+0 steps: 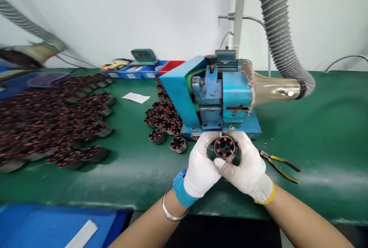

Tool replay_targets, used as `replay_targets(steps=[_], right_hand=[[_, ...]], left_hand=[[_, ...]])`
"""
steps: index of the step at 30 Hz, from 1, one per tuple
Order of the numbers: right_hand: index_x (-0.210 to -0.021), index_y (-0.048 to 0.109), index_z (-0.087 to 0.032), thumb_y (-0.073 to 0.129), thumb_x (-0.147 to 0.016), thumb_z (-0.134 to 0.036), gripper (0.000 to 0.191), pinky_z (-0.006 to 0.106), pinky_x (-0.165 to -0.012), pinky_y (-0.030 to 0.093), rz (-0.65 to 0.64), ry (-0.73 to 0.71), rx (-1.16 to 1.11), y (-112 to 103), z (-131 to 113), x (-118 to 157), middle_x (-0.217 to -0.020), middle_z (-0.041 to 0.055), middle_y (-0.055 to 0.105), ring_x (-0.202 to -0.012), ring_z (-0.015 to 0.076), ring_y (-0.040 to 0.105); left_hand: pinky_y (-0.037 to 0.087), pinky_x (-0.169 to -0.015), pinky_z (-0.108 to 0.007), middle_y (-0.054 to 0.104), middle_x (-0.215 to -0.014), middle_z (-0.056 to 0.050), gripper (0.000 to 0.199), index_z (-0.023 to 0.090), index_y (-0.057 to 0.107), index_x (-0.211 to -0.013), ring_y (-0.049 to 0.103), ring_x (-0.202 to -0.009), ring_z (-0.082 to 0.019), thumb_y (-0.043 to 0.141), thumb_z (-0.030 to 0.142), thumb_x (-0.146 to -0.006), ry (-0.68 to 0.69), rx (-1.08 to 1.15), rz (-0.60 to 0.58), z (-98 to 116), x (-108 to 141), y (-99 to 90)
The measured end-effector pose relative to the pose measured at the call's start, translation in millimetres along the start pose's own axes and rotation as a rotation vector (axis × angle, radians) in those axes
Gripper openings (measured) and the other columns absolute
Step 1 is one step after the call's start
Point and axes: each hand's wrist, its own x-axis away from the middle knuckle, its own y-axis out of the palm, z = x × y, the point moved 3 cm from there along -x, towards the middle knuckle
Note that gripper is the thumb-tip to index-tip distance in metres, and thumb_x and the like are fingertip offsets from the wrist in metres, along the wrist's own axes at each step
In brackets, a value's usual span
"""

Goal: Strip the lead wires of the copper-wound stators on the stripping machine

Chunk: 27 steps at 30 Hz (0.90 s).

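Observation:
A round motor stator (224, 147) with black and copper windings is held between my two white-gloved hands, just in front of the blue machine (236, 91). My left hand (202, 164) is closed on its left side. On the right side, my right hand (244, 161) grips it, with the thumb across below the ring. A thin copper wire hangs from the stator's lower edge. Several similar stators (178, 144) stand to the left of the machine. Yellow-handled pliers (280, 163) lie right of my right hand.
Many more stators (57, 121) cover the left of the green table (316, 137). Blue bins (133, 72) and a red bin (171, 66) stand at the back. A white paper (136, 97) lies before them. A grey hose (277, 25) runs down to the machine's right.

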Motion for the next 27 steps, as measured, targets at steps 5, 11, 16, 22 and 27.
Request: replay_targets(steps=[5, 11, 16, 22, 27], right_hand=[[-0.131, 0.053, -0.023, 0.084, -0.057, -0.042, 0.082, 0.047, -0.092, 0.054, -0.367, -0.039, 0.186, 15.6, -1.1, 7.2, -0.132, 0.0097, 0.056, -0.115, 0.0337, 0.058], [-0.132, 0.051, -0.028, 0.074, -0.070, -0.043, 0.068, 0.045, -0.080, 0.057, -0.357, -0.081, 0.282, 20.1, 5.8, 9.5, -0.135, 0.0079, 0.054, -0.116, 0.0348, 0.058], [-0.132, 0.052, -0.027, 0.071, -0.074, -0.043, 0.063, 0.043, -0.077, 0.056, -0.346, -0.095, 0.301, 24.1, 6.3, 8.3, -0.132, 0.0093, 0.056, -0.112, 0.0339, 0.060], [-0.130, 0.053, -0.026, 0.065, -0.079, -0.044, 0.056, 0.043, -0.071, 0.056, -0.384, -0.021, 0.384, 25.2, 17.4, 4.3, -0.132, 0.0083, 0.056, -0.112, 0.0342, 0.060], [-0.130, 0.054, -0.025, 0.064, -0.080, -0.041, 0.053, 0.045, -0.077, 0.056, -0.410, -0.011, 0.332, 26.7, 13.4, 4.5, -0.131, 0.0087, 0.057, -0.111, 0.0334, 0.060]], left_hand=[[0.058, -0.083, -0.040, 0.071, -0.100, -0.007, 0.049, 0.019, 0.061, -0.106, 0.069, -0.090, -0.024, 0.078, 0.031, -0.061, -0.368, -0.246, 0.112, -40.5, 45.4, -79.0], [0.041, -0.106, -0.058, 0.053, -0.134, -0.024, 0.077, 0.009, 0.053, -0.125, 0.052, -0.124, -0.043, 0.073, 0.049, -0.063, -0.509, -0.964, 0.338, -80.3, 59.8, -208.3], [0.034, -0.114, -0.048, 0.042, -0.146, -0.022, 0.080, 0.012, 0.039, -0.141, 0.041, -0.137, -0.036, 0.067, 0.042, -0.073, -0.253, -1.051, 0.463, -67.6, 26.1, -202.7], [0.047, -0.100, -0.043, 0.065, -0.121, -0.019, 0.069, 0.012, 0.061, -0.118, 0.062, -0.114, -0.035, 0.078, 0.042, -0.058, -0.521, -0.727, 0.054, -116.8, -35.1, -151.4], [0.052, -0.095, -0.039, 0.070, -0.112, -0.014, 0.055, 0.012, 0.062, -0.113, 0.067, -0.104, -0.028, 0.072, 0.043, -0.068, -0.438, -0.644, 0.165, -102.3, -29.1, -150.8]])
